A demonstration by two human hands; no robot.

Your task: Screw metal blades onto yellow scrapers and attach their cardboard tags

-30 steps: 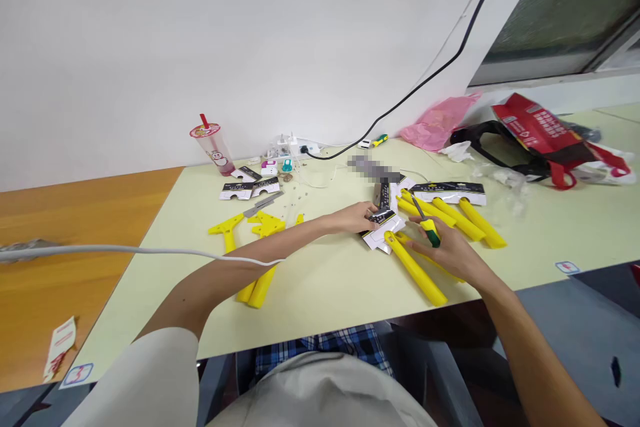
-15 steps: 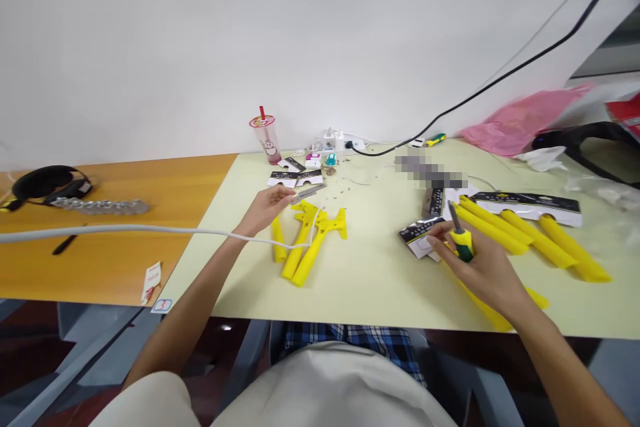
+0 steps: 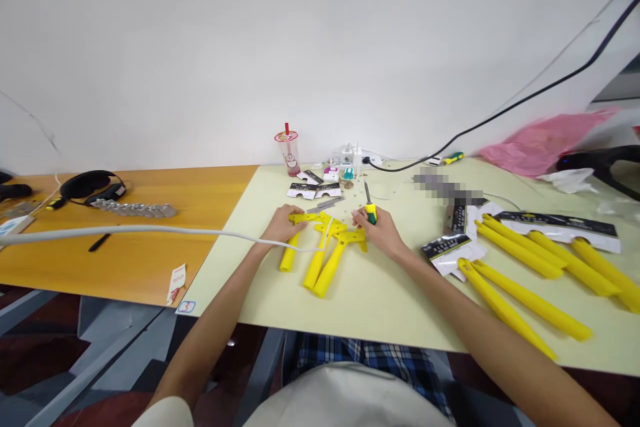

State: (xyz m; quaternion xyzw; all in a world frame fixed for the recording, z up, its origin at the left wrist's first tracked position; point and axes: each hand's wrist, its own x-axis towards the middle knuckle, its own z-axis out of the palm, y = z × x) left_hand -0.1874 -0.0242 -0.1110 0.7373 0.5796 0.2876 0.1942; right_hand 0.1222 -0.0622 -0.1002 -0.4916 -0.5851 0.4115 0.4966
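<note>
The right hand (image 3: pixel 384 231) had brought its gripped green-and-yellow plastic-handled screwdriver (image 3: pixel 371 209) into working reach, beside the yellow plastic T-headed handles (image 3: pixel 331 269), whose leftmost (image 3: pixel 289 257) the left hand (image 3: pixel 281 225) apparently pinched.

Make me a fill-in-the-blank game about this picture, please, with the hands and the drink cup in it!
1. The right hand holds a screwdriver with a handle that is yellow and ____.
2. The left hand is at the head of a T-shaped tool colored ____.
3. Sticking up from the drink cup is a red ____.
4. The big plastic bag at the right is colored ____.

Missing words: green; yellow; straw; pink.
</note>
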